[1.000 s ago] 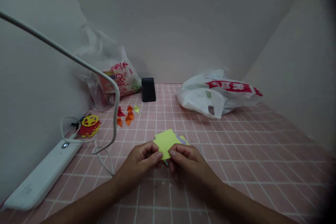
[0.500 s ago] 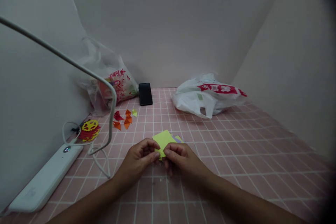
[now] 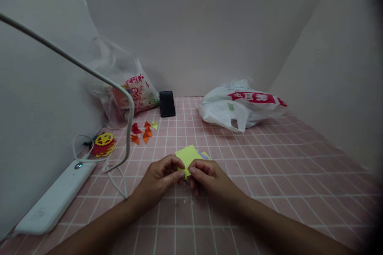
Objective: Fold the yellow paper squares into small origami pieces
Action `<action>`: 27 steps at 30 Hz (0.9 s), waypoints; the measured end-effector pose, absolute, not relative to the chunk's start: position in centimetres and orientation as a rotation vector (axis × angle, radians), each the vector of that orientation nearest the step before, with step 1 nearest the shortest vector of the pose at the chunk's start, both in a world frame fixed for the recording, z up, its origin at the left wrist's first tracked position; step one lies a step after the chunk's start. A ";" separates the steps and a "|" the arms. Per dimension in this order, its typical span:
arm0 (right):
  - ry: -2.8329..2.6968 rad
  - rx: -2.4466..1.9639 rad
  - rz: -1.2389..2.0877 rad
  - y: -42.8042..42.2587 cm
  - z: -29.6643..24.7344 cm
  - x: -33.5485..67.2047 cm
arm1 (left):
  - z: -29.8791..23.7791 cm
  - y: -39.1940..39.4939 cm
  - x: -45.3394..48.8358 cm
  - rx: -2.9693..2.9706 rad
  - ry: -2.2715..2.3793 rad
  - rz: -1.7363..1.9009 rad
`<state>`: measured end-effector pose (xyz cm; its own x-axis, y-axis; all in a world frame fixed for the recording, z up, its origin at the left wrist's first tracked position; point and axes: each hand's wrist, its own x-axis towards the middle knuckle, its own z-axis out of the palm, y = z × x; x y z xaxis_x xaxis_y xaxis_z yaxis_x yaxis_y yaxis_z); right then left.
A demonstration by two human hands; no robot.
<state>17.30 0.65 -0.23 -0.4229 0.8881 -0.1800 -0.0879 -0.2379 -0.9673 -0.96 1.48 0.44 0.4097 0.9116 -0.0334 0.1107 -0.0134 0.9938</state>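
One bright yellow paper [image 3: 188,155] (plain, squarish), near edges pinched by left hand [image 3: 160,179] and right hand [image 3: 214,180].

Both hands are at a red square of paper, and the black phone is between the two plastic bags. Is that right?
Not quite: the square of paper at the left hand and right hand is yellow, not red, as the head view shows. The black phone is indeed between the two plastic bags.

Pink gridded desk [image 3: 287,183] passable at front right; crumpled white red-banded plastic bag [image 3: 220,109] blocks behind. Bent white cable [image 3: 131,115], long white box [image 3: 56,197] obstruct left.
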 end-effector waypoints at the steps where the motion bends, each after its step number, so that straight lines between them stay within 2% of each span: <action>1: -1.303 -1.031 1.747 0.6 -0.2 17.3 | 0.5 1.5 -0.9 1.452 0.973 0.817; 15: -1.525 -1.068 1.550 0.2 -0.3 17.5 | 0.9 1.2 -0.3 1.240 1.009 0.823; 27: -1.403 -0.972 1.713 0.4 -0.9 17.5 | 0.4 1.2 -0.4 1.179 0.947 0.928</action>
